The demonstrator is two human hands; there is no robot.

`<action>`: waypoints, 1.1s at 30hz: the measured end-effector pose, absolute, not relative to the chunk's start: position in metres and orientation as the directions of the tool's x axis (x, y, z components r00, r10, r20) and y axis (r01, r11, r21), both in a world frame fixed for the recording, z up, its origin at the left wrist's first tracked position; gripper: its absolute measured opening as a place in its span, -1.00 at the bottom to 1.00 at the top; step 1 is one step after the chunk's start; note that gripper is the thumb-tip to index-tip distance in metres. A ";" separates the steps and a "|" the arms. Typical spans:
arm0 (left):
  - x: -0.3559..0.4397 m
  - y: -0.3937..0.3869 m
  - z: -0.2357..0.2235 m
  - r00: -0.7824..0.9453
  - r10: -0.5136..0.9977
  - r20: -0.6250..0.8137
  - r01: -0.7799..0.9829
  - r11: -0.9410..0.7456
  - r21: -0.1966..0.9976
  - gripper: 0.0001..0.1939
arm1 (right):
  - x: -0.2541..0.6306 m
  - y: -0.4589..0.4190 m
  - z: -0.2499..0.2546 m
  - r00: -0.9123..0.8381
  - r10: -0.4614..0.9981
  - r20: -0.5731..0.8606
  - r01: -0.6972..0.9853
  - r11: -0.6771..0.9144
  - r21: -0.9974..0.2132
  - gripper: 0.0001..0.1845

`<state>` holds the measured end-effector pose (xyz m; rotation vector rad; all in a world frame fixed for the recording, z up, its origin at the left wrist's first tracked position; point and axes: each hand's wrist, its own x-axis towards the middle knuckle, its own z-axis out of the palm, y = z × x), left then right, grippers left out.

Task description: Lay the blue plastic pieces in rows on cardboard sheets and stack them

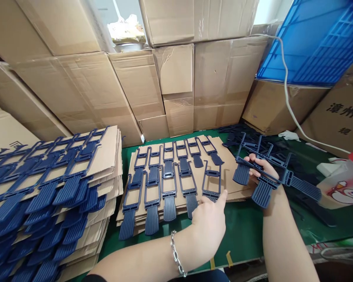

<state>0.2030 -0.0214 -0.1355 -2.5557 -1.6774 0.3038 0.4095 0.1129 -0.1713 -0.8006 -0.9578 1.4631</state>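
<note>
My left hand (208, 219), with a chain bracelet at the wrist, is closed around the ribbed lower end of a navy plastic frame (213, 173) with hooked tips. That end is mostly hidden by my fingers, and the frame lies over the right part of a cardboard sheet (232, 184). To its left, similar frames (169, 180) sit in two rows, their ribbed tabs pointing toward me. My right hand (261, 166) grips several more navy plastic frames (263, 192), held in a loose bunch above the table, tabs pointing different ways.
A tall layered stack of cardboard and navy frames (67, 188) stands at the left. Loose navy parts (233, 135) lie at the back right of the green table (238, 239). Cartons (220, 78) wall the back. A blue crate (308, 43), white cable (286, 78) and printed bag (341, 188) are right.
</note>
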 end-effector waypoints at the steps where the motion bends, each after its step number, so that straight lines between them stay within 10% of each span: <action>1: 0.203 -0.023 -0.136 0.380 0.913 -0.147 0.901 -0.401 -0.162 -0.55 | 0.409 0.113 -0.172 -0.113 0.993 0.036 -0.450 -0.019 -0.893 -0.83; 19: 0.213 -0.031 -0.127 0.419 0.896 -0.147 0.847 -0.444 -0.293 -0.19 | 0.411 0.115 -0.172 -0.191 0.981 -0.007 -0.535 -0.110 -0.838 -0.83; 33: 0.231 0.004 -0.122 0.342 0.919 -0.196 0.937 -0.348 0.001 -0.43 | 0.411 0.117 -0.170 -0.196 0.980 -0.027 -0.535 -0.130 -0.835 -0.75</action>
